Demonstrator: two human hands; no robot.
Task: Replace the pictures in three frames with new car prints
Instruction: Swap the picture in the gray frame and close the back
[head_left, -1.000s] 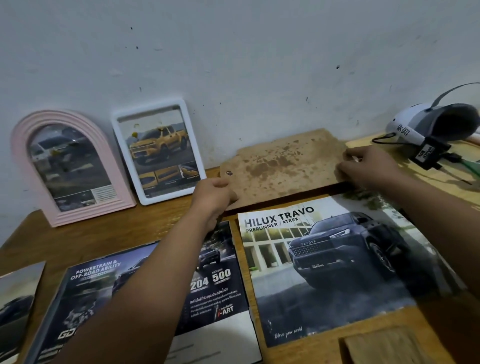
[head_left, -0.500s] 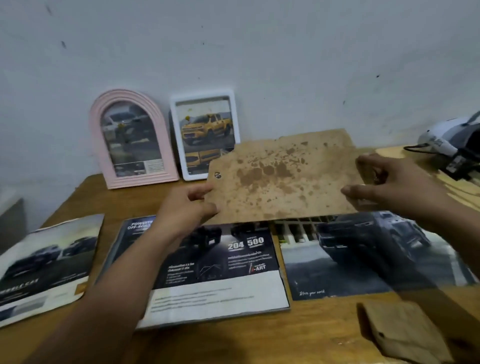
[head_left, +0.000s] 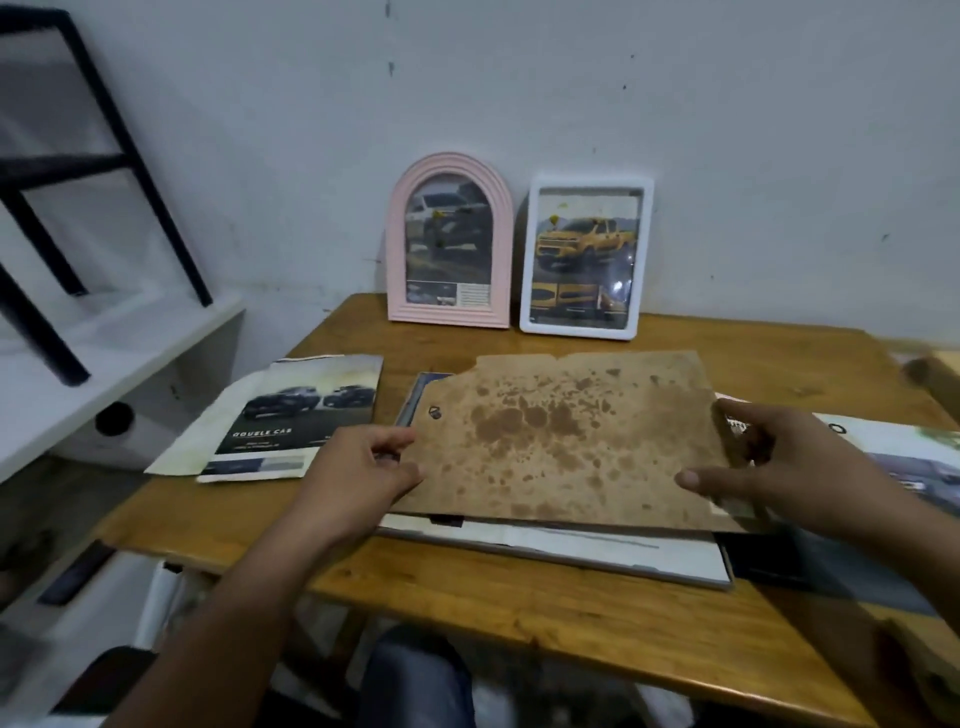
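Across the lower frame runs the wooden table (head_left: 519, 597). At centre, the stained backing board (head_left: 566, 441) lies over a brochure (head_left: 571, 545). The left hand (head_left: 358, 473) pinches its left edge; the right hand (head_left: 779, 467) pinches its right edge, thumb on top.

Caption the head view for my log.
Both hands, left and right, hold a stained backing board over car brochures.

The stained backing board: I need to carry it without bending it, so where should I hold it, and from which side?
Hold the stained backing board by its two short edges, coming in from left and right, as the left hand and right hand do now. It is a thin, wide sheet, so gripping both ends should keep it flat, I judge.
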